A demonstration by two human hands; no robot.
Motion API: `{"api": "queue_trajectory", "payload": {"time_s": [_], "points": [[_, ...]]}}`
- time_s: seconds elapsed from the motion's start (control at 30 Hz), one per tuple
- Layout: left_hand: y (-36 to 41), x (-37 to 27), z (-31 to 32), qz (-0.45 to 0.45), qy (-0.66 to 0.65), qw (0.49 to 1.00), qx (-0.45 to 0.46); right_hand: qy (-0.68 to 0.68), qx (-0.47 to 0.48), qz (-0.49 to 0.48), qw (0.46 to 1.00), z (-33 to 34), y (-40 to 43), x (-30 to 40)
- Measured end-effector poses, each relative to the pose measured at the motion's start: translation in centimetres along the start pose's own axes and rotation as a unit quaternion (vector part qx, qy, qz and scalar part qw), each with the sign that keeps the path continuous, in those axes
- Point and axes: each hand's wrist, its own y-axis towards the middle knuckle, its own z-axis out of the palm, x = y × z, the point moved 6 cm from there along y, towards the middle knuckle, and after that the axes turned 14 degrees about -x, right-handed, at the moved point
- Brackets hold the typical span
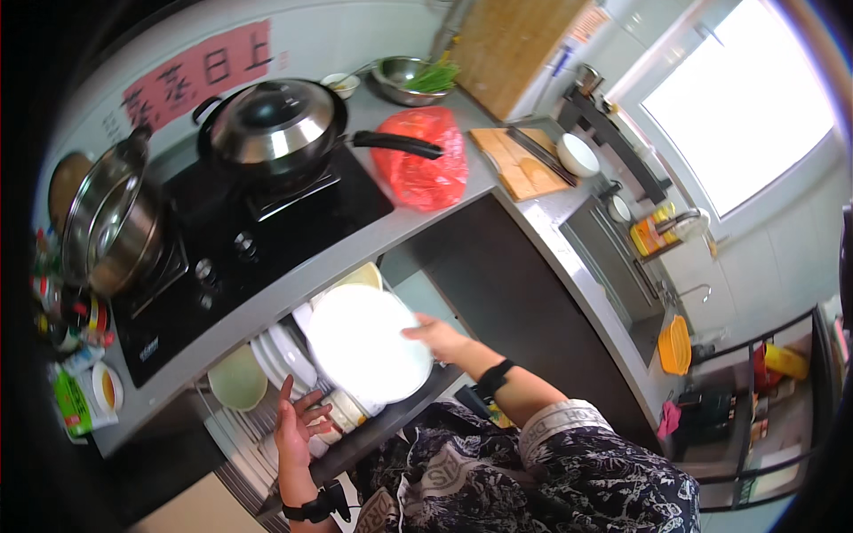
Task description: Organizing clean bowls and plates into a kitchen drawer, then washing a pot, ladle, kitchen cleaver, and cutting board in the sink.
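My right hand [436, 336] grips the right edge of a large white plate [370, 343], held above an open drawer under the cooktop. Fingers spread and palm turned up, my left hand [296, 423] holds nothing beside the plate's lower left. Inside the drawer, white dishes [283, 356] stand on edge in a wire rack, with a pale green bowl [238, 378] to their left. A cream-coloured dish [366, 275] shows behind the plate. Patterned bowls [343, 410] sit near the drawer front, partly hidden by the plate.
A lidded wok [273, 126] and a steel pot [123, 233] stand on the black gas cooktop [220, 266]. The wok's handle juts over a red plastic bag [426, 166]. A wooden cutting board [516, 163] lies by the sink [610, 260]. Bottles crowd the left counter end.
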Motion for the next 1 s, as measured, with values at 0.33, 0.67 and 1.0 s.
{"api": "queue_trajectory", "payload": {"time_s": [0.33, 0.67, 1.0], "points": [[3.1, 9.7, -4.4, -0.170, 0.103, 0.962, -0.189, 0.597, -0.283, -0.200, 0.724, -40.7, -5.5, 3.8], [1.7, 14.7, -2.6, 0.020, 0.553, 0.823, -0.125, 0.208, -0.322, -0.017, 0.924, -36.6, -1.1, 4.2], [-0.7, 15.5, -1.8, -0.112, 0.211, 0.958, -0.161, -0.357, -0.027, -0.018, 0.933, -9.7, 5.0, 1.6]]}}
